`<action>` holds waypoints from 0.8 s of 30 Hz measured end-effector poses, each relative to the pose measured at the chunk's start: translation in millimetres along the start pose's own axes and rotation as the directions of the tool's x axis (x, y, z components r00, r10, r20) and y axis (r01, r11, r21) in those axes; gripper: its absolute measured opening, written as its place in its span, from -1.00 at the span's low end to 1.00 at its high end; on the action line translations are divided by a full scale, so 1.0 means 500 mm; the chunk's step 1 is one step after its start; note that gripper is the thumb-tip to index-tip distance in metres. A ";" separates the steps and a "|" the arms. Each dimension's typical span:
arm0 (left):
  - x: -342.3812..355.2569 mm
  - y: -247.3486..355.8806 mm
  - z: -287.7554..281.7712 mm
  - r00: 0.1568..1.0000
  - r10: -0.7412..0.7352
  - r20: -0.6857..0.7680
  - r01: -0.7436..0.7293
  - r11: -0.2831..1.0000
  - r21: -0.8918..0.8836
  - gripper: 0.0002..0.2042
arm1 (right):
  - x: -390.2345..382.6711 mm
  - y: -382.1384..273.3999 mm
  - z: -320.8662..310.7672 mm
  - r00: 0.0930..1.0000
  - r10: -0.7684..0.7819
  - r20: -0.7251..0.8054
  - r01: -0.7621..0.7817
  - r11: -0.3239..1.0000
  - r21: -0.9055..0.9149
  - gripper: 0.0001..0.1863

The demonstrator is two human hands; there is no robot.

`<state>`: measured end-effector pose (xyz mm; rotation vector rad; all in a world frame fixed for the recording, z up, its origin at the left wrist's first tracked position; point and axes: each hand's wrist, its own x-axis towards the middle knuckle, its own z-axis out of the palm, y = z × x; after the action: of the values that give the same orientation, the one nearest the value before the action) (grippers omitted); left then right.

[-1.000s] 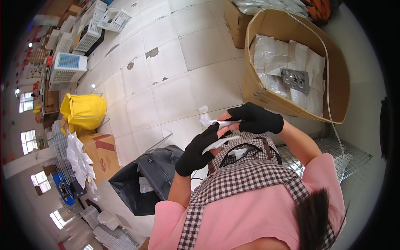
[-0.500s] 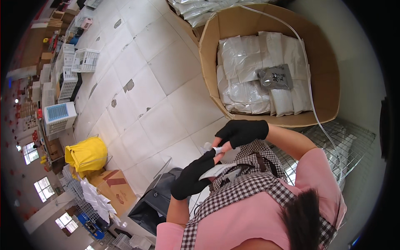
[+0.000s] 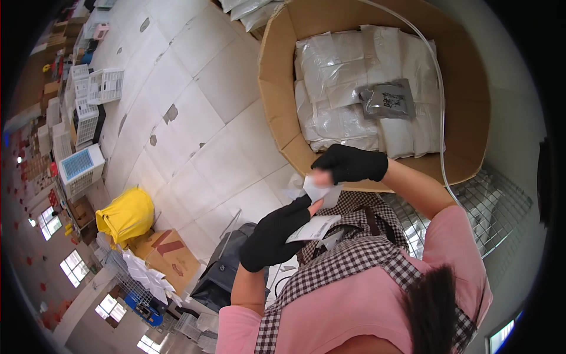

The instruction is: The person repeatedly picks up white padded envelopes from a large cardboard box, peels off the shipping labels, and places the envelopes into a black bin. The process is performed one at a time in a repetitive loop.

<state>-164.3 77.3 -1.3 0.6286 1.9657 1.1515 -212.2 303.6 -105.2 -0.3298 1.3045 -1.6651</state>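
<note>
My left hand (image 3: 274,236), in a black fingerless glove, is closed on a white printed paper (image 3: 317,228) that juts out beneath its palm. Its fingertips also touch a small, thin white piece (image 3: 318,190). On that same piece, the fingers of my right hand (image 3: 351,164), gloved alike, are pinched and somewhat blurred. Beside the fingertips shows a bit of clear, crumpled film (image 3: 294,186); what it belongs to I cannot make out. Both hands are in front of my checked apron, by the near rim of a large cardboard box (image 3: 277,112).
White plastic packets (image 3: 336,65) fill the box in layers, with one grey packet (image 3: 387,99) on top. A pale tube (image 3: 439,76) hangs across it. Wire mesh (image 3: 501,206) stands at the right. A black bag (image 3: 221,277), a carton (image 3: 171,259) and a yellow bag (image 3: 125,217) are at lower left.
My right hand has moved up and away from the left, and more of the thin white piece shows between them. The printed paper is more exposed. The whole view has shifted slightly.
</note>
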 end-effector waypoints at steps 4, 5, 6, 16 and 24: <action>0.015 -0.017 -0.010 0.996 0.054 0.074 -0.034 0.966 -0.255 -0.58 | 0.020 0.070 -0.080 0.943 0.283 -0.176 -0.225 0.931 0.289 -0.76; 0.013 -0.008 -0.004 0.999 0.041 0.029 -0.031 0.953 -0.300 -0.64 | 0.031 0.117 -0.111 0.939 0.309 -0.150 -0.219 0.876 0.429 -0.73; 0.014 0.011 0.007 0.996 0.030 -0.084 -0.055 0.946 -0.319 -0.70 | 0.036 0.163 -0.144 0.926 0.327 -0.190 -0.195 0.843 0.502 -0.73; 0.047 -0.133 0.014 0.953 -0.283 0.108 0.290 0.752 -0.592 -0.34 | -0.262 0.649 -0.744 -0.799 0.003 -0.601 -0.063 0.994 0.089 -0.65; 0.163 -0.159 -0.001 0.766 -0.593 0.249 0.580 0.469 -0.666 -0.23 | -0.324 0.498 -0.890 -0.252 -0.685 -0.683 -0.809 0.537 -0.239 -0.73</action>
<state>-215.7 98.5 -100.7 -0.4763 1.3470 1.3044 -313.8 708.0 -440.3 1.1271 3.4462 -0.2893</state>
